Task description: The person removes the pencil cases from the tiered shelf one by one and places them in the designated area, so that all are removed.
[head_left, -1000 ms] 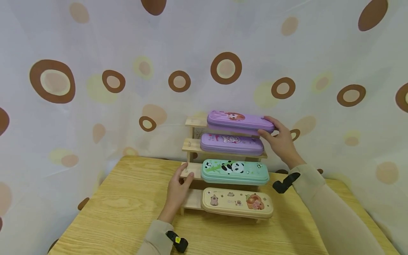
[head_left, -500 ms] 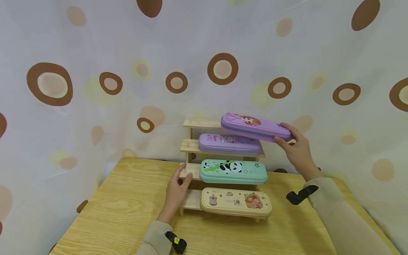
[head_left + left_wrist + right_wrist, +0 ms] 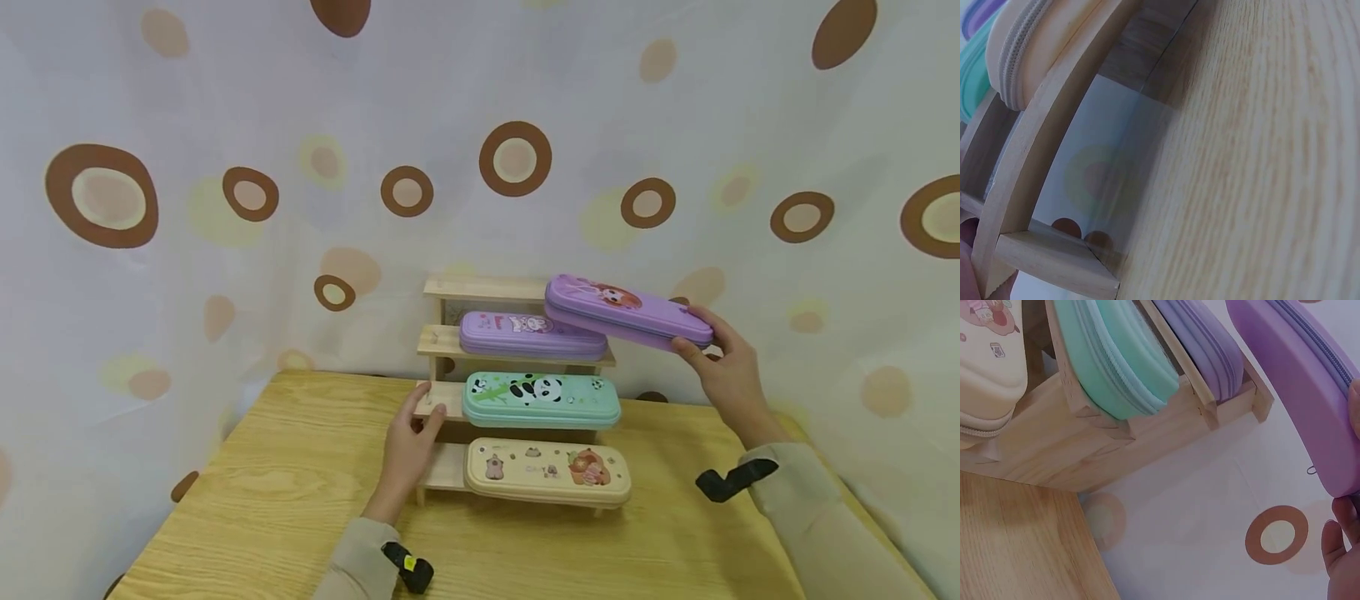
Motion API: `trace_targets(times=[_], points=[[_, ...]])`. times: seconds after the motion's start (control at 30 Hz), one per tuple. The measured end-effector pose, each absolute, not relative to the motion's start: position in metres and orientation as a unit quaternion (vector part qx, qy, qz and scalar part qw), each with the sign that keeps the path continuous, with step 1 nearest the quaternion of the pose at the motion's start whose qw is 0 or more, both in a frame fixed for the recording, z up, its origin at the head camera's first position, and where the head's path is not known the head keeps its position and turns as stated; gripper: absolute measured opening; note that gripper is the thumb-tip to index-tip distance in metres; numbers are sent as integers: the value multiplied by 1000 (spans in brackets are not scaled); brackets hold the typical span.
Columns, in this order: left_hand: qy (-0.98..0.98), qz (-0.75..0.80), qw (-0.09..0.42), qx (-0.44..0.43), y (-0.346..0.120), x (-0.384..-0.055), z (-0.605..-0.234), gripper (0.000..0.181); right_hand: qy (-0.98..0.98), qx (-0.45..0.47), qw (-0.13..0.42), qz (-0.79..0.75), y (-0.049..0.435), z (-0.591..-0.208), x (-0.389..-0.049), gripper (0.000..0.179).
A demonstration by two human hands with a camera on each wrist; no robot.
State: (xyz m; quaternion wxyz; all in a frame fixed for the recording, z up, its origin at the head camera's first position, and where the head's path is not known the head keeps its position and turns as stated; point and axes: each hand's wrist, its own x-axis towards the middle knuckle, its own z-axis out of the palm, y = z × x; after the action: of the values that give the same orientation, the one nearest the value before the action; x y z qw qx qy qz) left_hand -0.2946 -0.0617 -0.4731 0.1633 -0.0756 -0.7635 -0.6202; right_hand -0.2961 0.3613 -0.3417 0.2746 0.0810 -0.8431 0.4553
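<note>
My right hand (image 3: 731, 379) grips the right end of a purple pencil case (image 3: 626, 310) with a red-haired girl on its lid. That case is tilted, its right end lower, in the air off the right side of a stepped wooden rack (image 3: 480, 288). My left hand (image 3: 408, 437) holds the left end of the rack's shelf, thumb at the front edge. On the lower steps lie a lilac pencil case (image 3: 532, 335), a mint panda pencil case (image 3: 540, 400) and a cream pencil case (image 3: 547, 473). The right wrist view shows the held purple case (image 3: 1300, 394) with fingertips at its end.
The rack stands on a wood-grain table (image 3: 300, 483), close to a spotted cloth backdrop (image 3: 420, 92). The top step is bare along its left part. Wooden legs (image 3: 1060, 262) support the rack's left side.
My right hand has lifted the purple pencil case off the top step and carried it right and toward me, tilting it. The left hand keeps its place on the rack.
</note>
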Motion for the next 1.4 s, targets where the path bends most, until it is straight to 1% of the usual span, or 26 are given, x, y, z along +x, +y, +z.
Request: trace_targets(times=[0.37, 0.63, 0.87, 1.0, 1.13, 1.33, 1.4], points=[[-762, -622, 162, -78, -61, -295, -472, 50, -829, 40, 278, 483, 386, -353, -278, 57], [-762, -623, 161, -75, -62, -295, -472, 50, -762, 70, 287, 577, 409, -369, -263, 56], [-762, -624, 159, -74, -63, -294, -473, 50, -761, 22, 294, 578, 428, -381, -246, 59], [-762, -622, 160, -75, -63, -294, -473, 50, -742, 7, 290, 604, 437, -389, -239, 60], [-762, -624, 159, -72, -63, -293, -473, 51, -755, -13, 284, 591, 445, -398, -233, 61], [-761, -625, 158, -68, -63, -293, -472, 49, -755, -43, 258, 601, 455, -412, -226, 64], [-762, -625, 159, -68, -63, -292, -472, 49, -774, -61, 249, 579, 458, -418, -224, 64]])
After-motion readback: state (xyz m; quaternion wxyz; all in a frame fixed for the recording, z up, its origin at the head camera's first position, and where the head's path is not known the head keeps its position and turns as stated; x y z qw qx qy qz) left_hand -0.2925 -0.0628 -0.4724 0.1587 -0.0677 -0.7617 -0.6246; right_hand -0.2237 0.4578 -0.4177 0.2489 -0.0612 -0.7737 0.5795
